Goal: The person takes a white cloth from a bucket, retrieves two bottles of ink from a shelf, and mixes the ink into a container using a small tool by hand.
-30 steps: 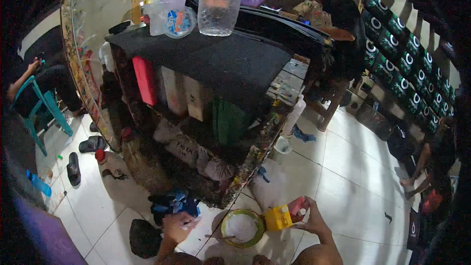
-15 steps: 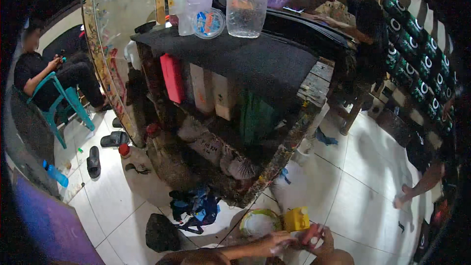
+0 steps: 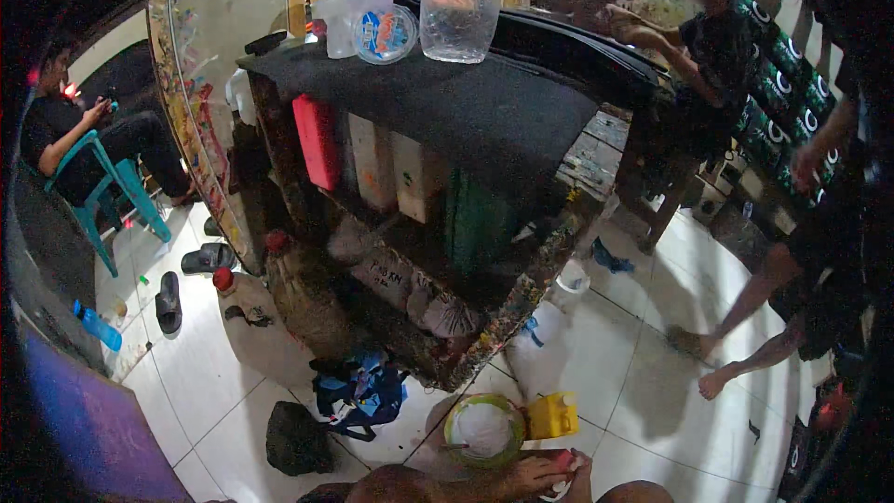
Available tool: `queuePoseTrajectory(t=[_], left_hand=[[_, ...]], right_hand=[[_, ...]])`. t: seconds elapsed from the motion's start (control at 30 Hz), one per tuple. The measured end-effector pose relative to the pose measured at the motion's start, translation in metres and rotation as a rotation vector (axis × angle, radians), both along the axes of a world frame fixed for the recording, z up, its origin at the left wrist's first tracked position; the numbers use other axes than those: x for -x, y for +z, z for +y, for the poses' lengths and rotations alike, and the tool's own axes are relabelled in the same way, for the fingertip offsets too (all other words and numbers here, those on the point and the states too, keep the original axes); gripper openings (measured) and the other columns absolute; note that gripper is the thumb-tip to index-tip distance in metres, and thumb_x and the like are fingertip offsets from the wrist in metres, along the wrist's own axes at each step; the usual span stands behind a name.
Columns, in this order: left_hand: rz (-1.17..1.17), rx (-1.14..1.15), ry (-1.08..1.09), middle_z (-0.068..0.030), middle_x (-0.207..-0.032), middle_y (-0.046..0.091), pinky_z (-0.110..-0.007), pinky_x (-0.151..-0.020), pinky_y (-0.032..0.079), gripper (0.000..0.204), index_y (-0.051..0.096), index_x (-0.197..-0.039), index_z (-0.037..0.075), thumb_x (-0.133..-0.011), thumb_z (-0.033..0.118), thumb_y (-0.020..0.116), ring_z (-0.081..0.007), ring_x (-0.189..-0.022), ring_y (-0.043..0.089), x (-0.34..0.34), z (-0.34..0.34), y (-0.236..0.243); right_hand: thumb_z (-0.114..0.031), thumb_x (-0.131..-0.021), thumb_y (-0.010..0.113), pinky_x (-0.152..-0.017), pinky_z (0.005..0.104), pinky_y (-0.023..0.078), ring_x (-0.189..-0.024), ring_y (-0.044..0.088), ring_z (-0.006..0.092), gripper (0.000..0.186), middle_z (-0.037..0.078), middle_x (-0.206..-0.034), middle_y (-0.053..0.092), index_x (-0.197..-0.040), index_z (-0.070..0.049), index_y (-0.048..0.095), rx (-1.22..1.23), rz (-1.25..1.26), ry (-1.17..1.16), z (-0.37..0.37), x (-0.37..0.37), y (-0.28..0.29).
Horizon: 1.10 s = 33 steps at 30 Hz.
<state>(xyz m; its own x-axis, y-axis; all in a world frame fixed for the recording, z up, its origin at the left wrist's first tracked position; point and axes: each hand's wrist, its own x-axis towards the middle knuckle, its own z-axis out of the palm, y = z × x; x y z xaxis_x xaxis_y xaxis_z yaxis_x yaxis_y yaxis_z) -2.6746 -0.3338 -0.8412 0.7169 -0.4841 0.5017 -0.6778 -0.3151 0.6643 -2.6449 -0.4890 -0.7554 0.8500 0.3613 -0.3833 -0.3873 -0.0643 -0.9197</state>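
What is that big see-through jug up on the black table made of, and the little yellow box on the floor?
The jug looks like clear plastic: you can see through its cloudy, slightly dented walls. The yellow box seems like glossy hard plastic, though it is too small to be sure.

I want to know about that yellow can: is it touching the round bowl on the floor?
Touching. In the head view the yellow can sits right against the bowl's green rim, no floor showing between them.

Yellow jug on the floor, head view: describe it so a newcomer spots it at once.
Find the black-topped, paint-spattered workbench in the middle, then drop to the white tiled floor at its near corner. The small boxy yellow plastic jug stands there beside the round green-rimmed bowl, the only yellow thing there.
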Motion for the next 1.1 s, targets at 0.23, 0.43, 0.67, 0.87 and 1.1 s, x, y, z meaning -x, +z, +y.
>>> queuePoseTrajectory(t=[0.23, 0.43, 0.67, 0.87, 1.1], left_hand=[[0.378, -0.291, -0.126, -0.0104, -0.106, 0.059, -0.037, -0.084, 0.046, 0.037, 0.056, -0.116, 0.011, -0.079, 0.015, 0.058, -0.0291, -0.099, 0.056, -0.037, -0.023, -0.04], [-0.085, 0.132, 0.211, -0.0099, -0.1, 0.06, -0.036, -0.081, 0.047, 0.033, 0.06, -0.109, 0.009, -0.077, 0.015, 0.064, -0.0292, -0.096, 0.057, -0.013, 0.024, 0.028], [0.406, 0.218, 0.196, -0.0132, -0.1, 0.059, -0.041, -0.086, 0.044, 0.032, 0.062, -0.1, 0.006, -0.071, 0.015, 0.073, -0.0304, -0.093, 0.057, 0.007, 0.031, 0.075], [0.144, 0.262, 0.103, -0.0146, -0.103, 0.059, -0.042, -0.088, 0.044, 0.031, 0.061, -0.103, 0.005, -0.076, 0.016, 0.07, -0.0319, -0.097, 0.056, -0.01, 0.026, 0.036], [0.011, 0.195, 0.275, -0.0154, -0.106, 0.059, -0.042, -0.09, 0.045, 0.03, 0.061, -0.106, 0.004, -0.08, 0.017, 0.067, -0.0332, -0.102, 0.056, -0.015, 0.046, 0.088]], right_hand=[[-0.025, -0.067, 0.075, -0.07, 0.0348, 0.046, -0.08, 0.056, 0.022, 0.041, 0.009, -0.092, 0.056, -0.098, -0.007, 0.053, 0.206, -0.116, 0.294, -0.017, -0.018, 0.011], [-0.028, -0.07, 0.073, -0.065, 0.0348, 0.046, -0.074, 0.056, 0.0225, 0.036, 0.01, -0.088, 0.058, -0.094, -0.007, 0.056, 0.338, -0.297, 0.192, -0.023, 0.008, -0.014], [-0.031, -0.073, 0.07, -0.059, 0.0348, 0.046, -0.068, 0.057, 0.023, 0.032, 0.011, -0.084, 0.059, -0.09, -0.007, 0.058, 0.433, -0.381, 0.302, -0.037, 0.012, -0.025], [-0.027, -0.075, 0.07, -0.068, 0.0368, 0.047, -0.079, 0.057, 0.0243, 0.037, 0.012, -0.093, 0.057, -0.101, -0.006, 0.053, 0.37, -0.327, 0.165, -0.033, 0.023, -0.038], [-0.023, -0.078, 0.069, -0.079, 0.039, 0.049, -0.091, 0.056, 0.0257, 0.045, 0.012, -0.103, 0.055, -0.113, -0.004, 0.047, 0.252, -0.3, 0.047, -0.001, 0.011, -0.005]])
